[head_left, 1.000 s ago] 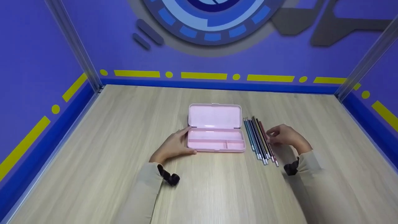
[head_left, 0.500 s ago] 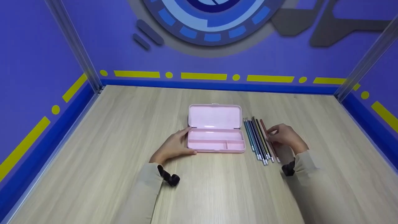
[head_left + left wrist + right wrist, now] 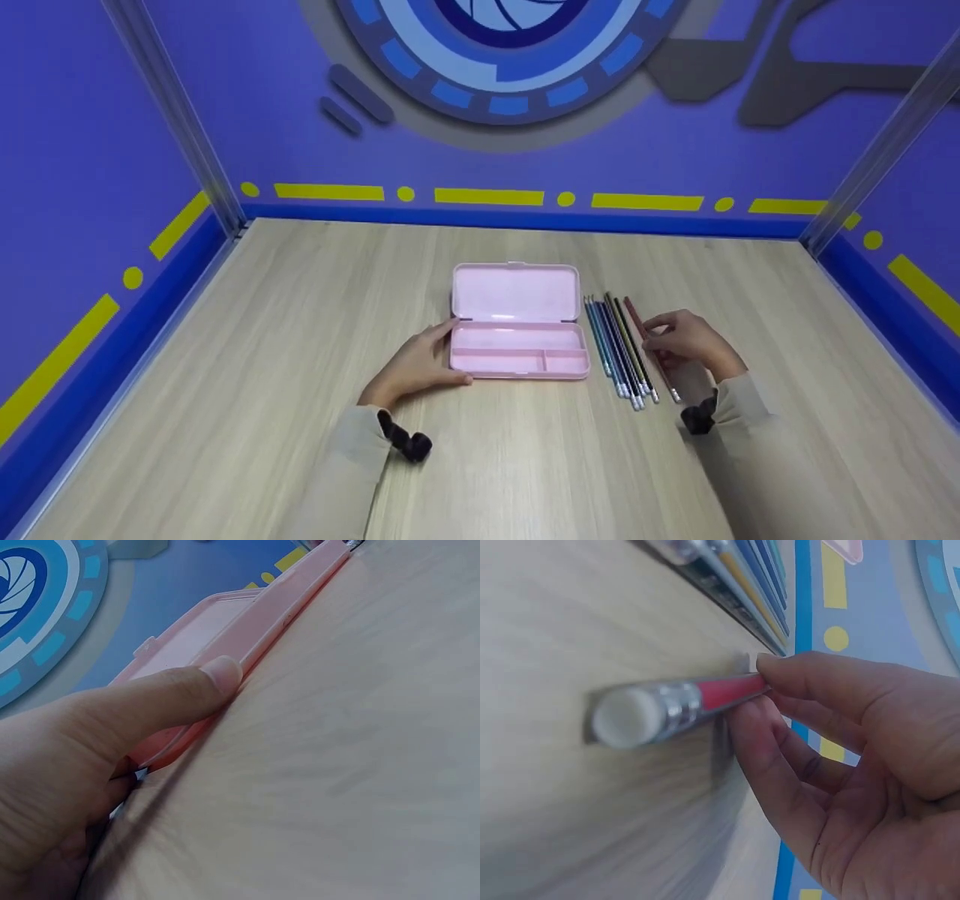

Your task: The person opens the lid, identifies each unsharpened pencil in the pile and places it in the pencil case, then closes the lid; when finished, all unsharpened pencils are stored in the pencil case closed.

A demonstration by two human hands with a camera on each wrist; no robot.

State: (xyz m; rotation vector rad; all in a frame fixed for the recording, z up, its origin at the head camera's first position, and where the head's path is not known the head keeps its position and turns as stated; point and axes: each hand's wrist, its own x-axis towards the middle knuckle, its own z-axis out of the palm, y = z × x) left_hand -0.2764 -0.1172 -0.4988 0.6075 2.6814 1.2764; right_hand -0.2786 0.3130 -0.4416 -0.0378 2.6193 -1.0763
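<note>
The right hand [image 3: 686,343] pinches a red pencil [image 3: 634,319] between thumb and fingertips [image 3: 769,664]; a second ago that pencil lay tight against the row of pencils [image 3: 619,349], and it now sits slightly apart from them on their right, angled a little away; the right wrist view shows its white eraser end and metal ferrule [image 3: 641,712] near the wooden bench [image 3: 262,360], though I cannot tell whether the pencil is lifted clear of it; the remaining pencils lie side by side just right of the open pink pencil case [image 3: 517,330], unchanged in place; the left hand [image 3: 416,362] stays at the case's left end, fingers fairly straight, thumb [image 3: 172,694] pressed along its near edge, resting there as before; the case is empty, its lid lying back toward the blue wall [image 3: 487,150].
</note>
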